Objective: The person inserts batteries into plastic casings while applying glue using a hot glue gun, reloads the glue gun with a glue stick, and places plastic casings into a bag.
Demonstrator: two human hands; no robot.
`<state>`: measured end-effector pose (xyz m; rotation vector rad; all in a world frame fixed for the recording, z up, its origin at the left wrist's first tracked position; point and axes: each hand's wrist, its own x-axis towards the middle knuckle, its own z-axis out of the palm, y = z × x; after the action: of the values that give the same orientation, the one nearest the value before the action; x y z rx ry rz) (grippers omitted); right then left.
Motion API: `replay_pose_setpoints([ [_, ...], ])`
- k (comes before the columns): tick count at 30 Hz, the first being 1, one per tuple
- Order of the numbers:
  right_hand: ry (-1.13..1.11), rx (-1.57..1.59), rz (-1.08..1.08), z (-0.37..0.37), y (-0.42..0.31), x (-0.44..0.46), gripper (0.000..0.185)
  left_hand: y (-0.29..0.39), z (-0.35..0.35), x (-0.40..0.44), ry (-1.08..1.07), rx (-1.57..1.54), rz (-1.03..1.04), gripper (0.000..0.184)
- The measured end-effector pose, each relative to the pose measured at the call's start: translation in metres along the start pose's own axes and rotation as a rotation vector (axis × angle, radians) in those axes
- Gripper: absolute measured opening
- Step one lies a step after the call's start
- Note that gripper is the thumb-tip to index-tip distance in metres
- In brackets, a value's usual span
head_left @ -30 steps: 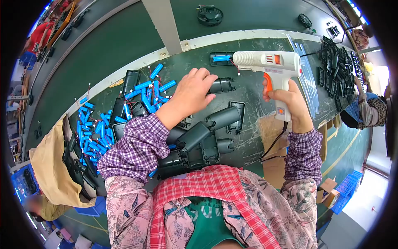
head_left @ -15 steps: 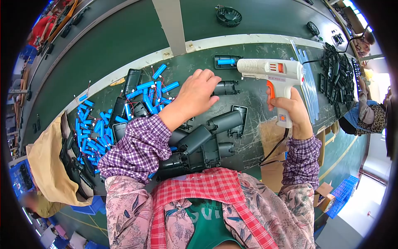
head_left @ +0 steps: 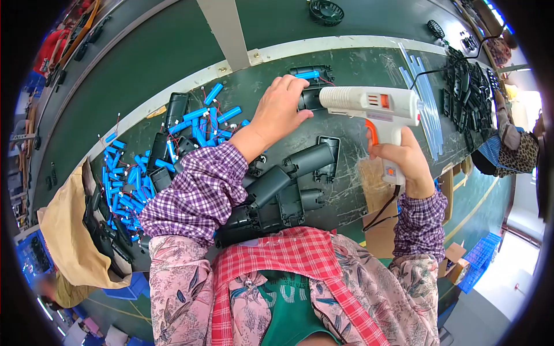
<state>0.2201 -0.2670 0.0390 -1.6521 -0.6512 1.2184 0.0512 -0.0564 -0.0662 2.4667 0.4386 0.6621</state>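
My right hand (head_left: 405, 155) is wrapped round the handle of a white glue gun (head_left: 369, 102) with an orange trigger. The gun points left, and its nozzle end is over a black plastic housing (head_left: 310, 99). My left hand (head_left: 280, 112) grips that housing at its left end, thumb below and fingers above; the fingertips are partly hidden. Just beyond lies another black housing (head_left: 323, 70) with a blue cylindrical battery (head_left: 307, 75) in it. Nearer my body, several black housings (head_left: 271, 187) lie piled, some overlapping.
Loose blue batteries (head_left: 130, 184) with thin wires are heaped at left, beside a brown paper bag (head_left: 69, 225). Clear glue sticks (head_left: 424, 109) and a heap of black parts (head_left: 468, 92) lie at right. A metal post (head_left: 228, 34) rises at the far edge. Another person sits at far right.
The glue gun has moved from the far housing to the nearer one. My left hand has closed on the nearer housing, which has shifted slightly away from me. The view has tilted a little.
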Motion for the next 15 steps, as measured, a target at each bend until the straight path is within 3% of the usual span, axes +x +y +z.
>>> replay_pose_setpoints([
  [15,-0.006,-0.019,0.016,-0.010,0.009,0.001,0.035,-0.002,0.003,0.000,0.000,-0.006,-0.025,0.059],
])
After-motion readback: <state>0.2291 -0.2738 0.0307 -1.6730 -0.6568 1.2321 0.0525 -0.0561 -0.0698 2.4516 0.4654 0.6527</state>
